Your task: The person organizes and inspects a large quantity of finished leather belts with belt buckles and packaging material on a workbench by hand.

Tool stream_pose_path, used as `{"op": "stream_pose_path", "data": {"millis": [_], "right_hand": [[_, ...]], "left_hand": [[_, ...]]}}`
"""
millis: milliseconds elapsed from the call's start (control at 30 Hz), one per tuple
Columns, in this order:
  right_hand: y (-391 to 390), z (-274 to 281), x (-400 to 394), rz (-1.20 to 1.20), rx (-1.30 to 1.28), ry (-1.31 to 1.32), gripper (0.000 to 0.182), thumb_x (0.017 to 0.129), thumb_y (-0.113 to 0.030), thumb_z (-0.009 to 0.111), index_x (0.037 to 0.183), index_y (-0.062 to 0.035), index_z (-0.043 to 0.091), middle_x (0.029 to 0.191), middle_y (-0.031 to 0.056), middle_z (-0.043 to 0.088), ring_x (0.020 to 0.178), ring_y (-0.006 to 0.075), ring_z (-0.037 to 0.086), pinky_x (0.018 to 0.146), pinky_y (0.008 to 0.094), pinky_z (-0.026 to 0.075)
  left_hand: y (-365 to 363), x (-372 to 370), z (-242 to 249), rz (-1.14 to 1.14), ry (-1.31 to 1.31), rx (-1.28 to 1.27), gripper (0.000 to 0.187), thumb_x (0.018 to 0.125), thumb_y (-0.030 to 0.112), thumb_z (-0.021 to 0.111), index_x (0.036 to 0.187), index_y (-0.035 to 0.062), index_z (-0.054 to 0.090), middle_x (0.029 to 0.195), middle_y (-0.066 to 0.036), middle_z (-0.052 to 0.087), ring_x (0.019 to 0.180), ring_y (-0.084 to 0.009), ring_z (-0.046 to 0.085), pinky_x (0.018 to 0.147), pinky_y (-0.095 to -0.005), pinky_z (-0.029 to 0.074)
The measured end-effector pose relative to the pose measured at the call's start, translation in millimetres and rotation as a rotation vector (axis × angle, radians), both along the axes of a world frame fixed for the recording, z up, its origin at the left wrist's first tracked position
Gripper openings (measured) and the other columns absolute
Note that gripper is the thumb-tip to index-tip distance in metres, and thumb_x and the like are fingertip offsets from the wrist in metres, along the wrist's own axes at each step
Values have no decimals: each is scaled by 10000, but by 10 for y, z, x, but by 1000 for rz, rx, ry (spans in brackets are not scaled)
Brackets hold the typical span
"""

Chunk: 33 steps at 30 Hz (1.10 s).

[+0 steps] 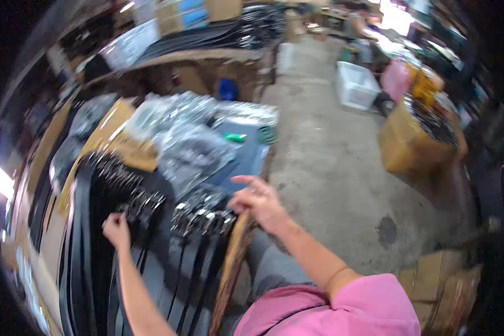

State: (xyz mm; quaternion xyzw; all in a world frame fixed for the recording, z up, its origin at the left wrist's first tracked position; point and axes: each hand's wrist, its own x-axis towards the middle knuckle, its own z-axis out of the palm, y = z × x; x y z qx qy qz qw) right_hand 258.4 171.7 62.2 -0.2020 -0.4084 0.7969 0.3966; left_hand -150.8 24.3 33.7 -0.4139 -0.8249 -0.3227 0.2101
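Black belts with shiny metal buckles lie in rows on a wooden-edged table at the lower left. Over the belts at the left is my left hand, its fingers pinched together near the buckles; what they hold, if anything, is too small to make out. My right hand is above the table's right edge, beside the buckles, with the index finger stretched out and the fingers apart. Nothing shows in it.
Clear plastic bags and brown cardboard lie behind the belts. Across the aisle stand a white crate and a taped carton. Cardboard lies at lower right. A person is in the background.
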Motion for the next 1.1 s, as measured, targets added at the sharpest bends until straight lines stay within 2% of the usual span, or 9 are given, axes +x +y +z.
{"op": "stream_pose_path", "data": {"millis": [100, 200, 333, 467, 600, 733, 933, 1033, 1100], "right_hand": [[-37, 192, 185, 252, 37, 160, 423, 834, -58, 628, 1228, 16, 491, 980, 145, 663, 869, 189, 637, 820, 295, 488], [-156, 226, 242, 465, 143, 125, 236, 839, -41, 608, 1061, 31, 572, 954, 136, 670, 913, 189, 642, 832, 288, 484], [-355, 215, 46, 471, 259, 43, 82, 886, -44, 492, 947, 10, 498, 865, 69, 571, 781, 158, 625, 694, 271, 481], [-542, 286, -192, 456, 340, -56, 161, 971, -111, 390, 1023, 11, 482, 881, 28, 518, 646, 75, 451, 627, 223, 405], [-751, 412, -363, 406, 625, -127, 189, 894, -133, 453, 1036, -28, 520, 690, 20, 461, 641, 93, 432, 585, 245, 372], [-978, 338, -438, 698, 478, -22, 282, 767, -20, 419, 1045, 0, 461, 659, 29, 459, 553, 108, 480, 518, 264, 397], [-1159, 441, -533, 709, 331, 284, 181, 753, 63, 425, 922, 0, 410, 695, 30, 458, 592, 107, 494, 554, 253, 414], [-1161, 375, -543, 688, 330, 263, 153, 778, 62, 436, 914, -4, 411, 706, 31, 459, 635, 100, 491, 577, 247, 413], [-1145, 361, -512, 704, 341, 163, 132, 803, 56, 446, 915, -8, 416, 724, 31, 467, 669, 96, 488, 600, 248, 413]], "left_hand": [[-22, -117, -135, -53, -200, 166, 230, 871, 210, 606, 818, -6, 545, 727, -75, 529, 695, -176, 481, 672, -308, 416], [-130, 105, 133, -104, -161, 253, 272, 931, 239, 539, 855, -20, 503, 772, -63, 494, 739, -153, 455, 709, -289, 398], [-277, 855, 744, -217, -386, 251, 222, 940, 197, 527, 850, -2, 488, 787, -18, 461, 742, -119, 415, 694, -269, 376], [-493, 1677, 1134, -375, -634, 244, 165, 941, 162, 524, 857, 26, 481, 795, 6, 448, 749, -84, 413, 683, -243, 358], [-729, 2107, 1256, -486, -815, 334, 85, 930, 129, 517, 922, 57, 473, 856, 1, 480, 781, -70, 429, 697, -212, 338], [-897, 2323, 1301, -568, -790, 315, 69, 931, 102, 496, 911, 57, 448, 894, -16, 470, 776, -68, 419, 687, -210, 324], [-1067, 2461, 1184, -587, -920, 278, 91, 920, 84, 517, 947, 43, 440, 941, -23, 479, 862, -112, 473, 818, -267, 386], [-1099, 2431, 1244, -764, -792, 246, 110, 926, 166, 557, 956, 76, 504, 979, -16, 507, 795, -109, 474, 721, -248, 382], [-1115, 2448, 1267, -736, -799, 313, 103, 930, 158, 549, 940, 69, 498, 963, -18, 511, 779, -108, 468, 694, -244, 379]]}}
